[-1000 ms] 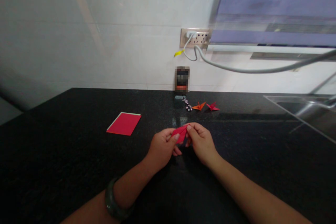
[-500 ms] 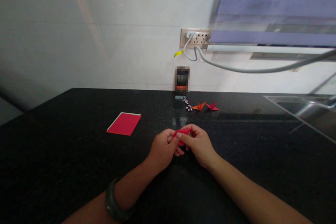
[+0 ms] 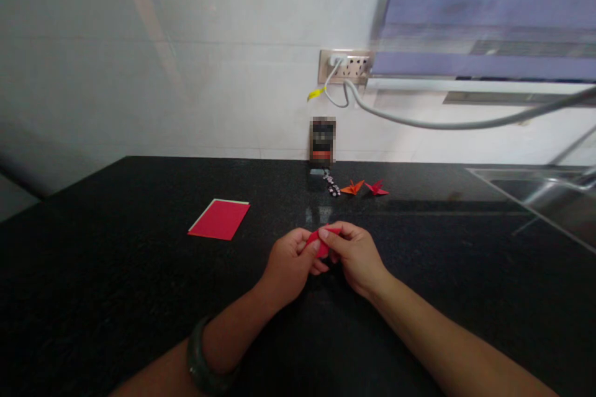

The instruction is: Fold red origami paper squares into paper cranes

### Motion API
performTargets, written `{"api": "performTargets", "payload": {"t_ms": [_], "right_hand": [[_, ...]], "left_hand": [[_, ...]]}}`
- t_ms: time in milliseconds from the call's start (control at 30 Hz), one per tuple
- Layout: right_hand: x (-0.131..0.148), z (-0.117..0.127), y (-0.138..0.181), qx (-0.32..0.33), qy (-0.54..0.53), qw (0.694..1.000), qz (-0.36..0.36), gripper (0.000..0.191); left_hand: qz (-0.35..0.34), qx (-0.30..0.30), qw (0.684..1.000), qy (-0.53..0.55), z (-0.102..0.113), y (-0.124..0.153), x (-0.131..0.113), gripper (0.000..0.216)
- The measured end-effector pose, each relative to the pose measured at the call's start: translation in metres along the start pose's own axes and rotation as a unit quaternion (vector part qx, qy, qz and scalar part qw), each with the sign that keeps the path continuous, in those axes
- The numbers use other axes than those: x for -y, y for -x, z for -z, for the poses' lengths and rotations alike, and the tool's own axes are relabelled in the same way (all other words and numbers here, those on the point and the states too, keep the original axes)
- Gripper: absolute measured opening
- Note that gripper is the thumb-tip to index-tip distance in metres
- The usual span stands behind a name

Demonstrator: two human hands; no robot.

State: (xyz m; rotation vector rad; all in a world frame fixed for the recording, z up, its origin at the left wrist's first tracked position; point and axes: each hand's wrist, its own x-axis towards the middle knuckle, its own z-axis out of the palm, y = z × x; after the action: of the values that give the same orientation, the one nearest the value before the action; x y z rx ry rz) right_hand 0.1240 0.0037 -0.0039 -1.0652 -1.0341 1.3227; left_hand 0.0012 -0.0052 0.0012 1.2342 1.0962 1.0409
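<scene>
So, the black speckled stone surface [image 3: 116, 248] has a small stack of square red paper sheets [image 3: 218, 220] over to the left, pale edge peeking out at the back. Farther back there's an orange folded-paper crane [image 3: 352, 188] just beside a red folded-paper crane [image 3: 377, 188], plus a dark upright rectangular thing [image 3: 323, 139] (pixelated, can't tell what) near the wall. All that sits well apart from the hands.

Left hand [image 3: 288, 263] and right hand [image 3: 361, 257] meet front and centre, forearms angling in, dark bangle [image 3: 200, 360] on the left one. Both sets of fingers are pinching a small folded red paper [image 3: 322, 251] between them, thumbs on top.

Metal sink [image 3: 554, 211] at the far right, contents hard to make out.
</scene>
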Motion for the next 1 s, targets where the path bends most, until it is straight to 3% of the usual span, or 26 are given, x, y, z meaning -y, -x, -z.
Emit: {"api": "performTargets", "payload": {"t_ms": [300,467,600,733,1000], "right_hand": [[0.0044,0.0031,-0.0057,0.016,-0.080,0.996,-0.034,0.041],[0.0064,0.0025,-0.0027,0.018,-0.016,0.999,0.028,0.030],[0.0066,0.0002,0.0005,0.049,0.055,0.997,0.025,0.024],[0.0047,-0.0006,-0.0003,0.032,0.046,0.998,0.041,0.023],[0.0062,0.0002,0.0015,0.059,0.080,0.994,0.033,0.021]], "left_hand": [[0.007,0.004,1.000,0.025,0.0009,-0.0004,0.0022,0.016],[0.002,-0.022,1.000,0.019,0.0033,-0.0024,0.0034,0.020],[-0.001,-0.021,1.000,0.008,0.0032,-0.0024,0.0026,0.018],[-0.010,-0.013,1.000,-0.001,0.0025,-0.0027,0.0027,0.020],[-0.014,-0.018,1.000,-0.007,0.0048,-0.0037,0.0041,0.018]]}}
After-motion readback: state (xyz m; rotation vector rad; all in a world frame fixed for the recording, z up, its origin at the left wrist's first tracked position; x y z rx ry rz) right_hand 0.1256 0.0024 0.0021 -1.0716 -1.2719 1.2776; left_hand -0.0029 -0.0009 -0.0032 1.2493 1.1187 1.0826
